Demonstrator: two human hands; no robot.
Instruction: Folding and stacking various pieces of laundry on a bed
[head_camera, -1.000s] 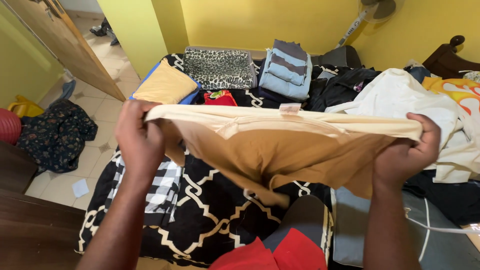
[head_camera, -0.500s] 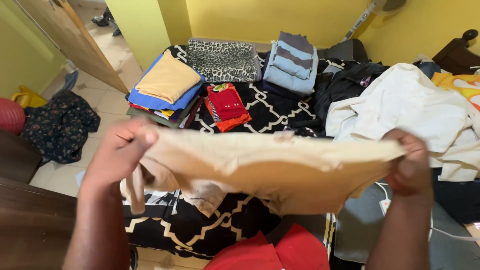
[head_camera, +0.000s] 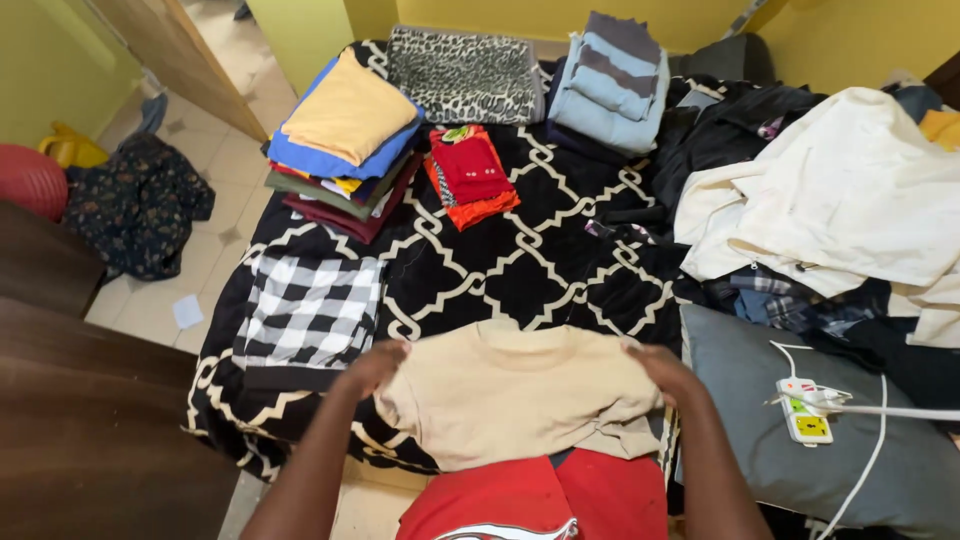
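**Tan shirt pressed flat at the bed's near edge**

From my remote seat, nearest the camera at six o'clock was a red garment (head_camera: 530, 500) worn by the person. Just beyond it lay the tan shirt (head_camera: 515, 395), spread on the black-and-white patterned bed cover (head_camera: 520, 265), collar away from me. The left hand (head_camera: 372, 368) sat at the shirt's nine o'clock edge and the right hand (head_camera: 660, 365) at its three o'clock edge; both sets of fingers curled over the cloth, seemingly pinning each side so the fabric stayed flat, though whether they pinched it I could not tell. At ten o'clock of the shirt lay a folded checked cloth (head_camera: 310, 310). At three o'clock a grey pillow (head_camera: 760, 420) carried a white power strip (head_camera: 808, 410). Farther off, at eleven o'clock, a stack of folded clothes (head_camera: 345, 140) stood, with red folded pieces (head_camera: 468, 175) beside it. At one o'clock rose blue-grey folded items (head_camera: 610, 80), and at two o'clock an unsorted heap topped by a cream garment (head_camera: 850, 190).
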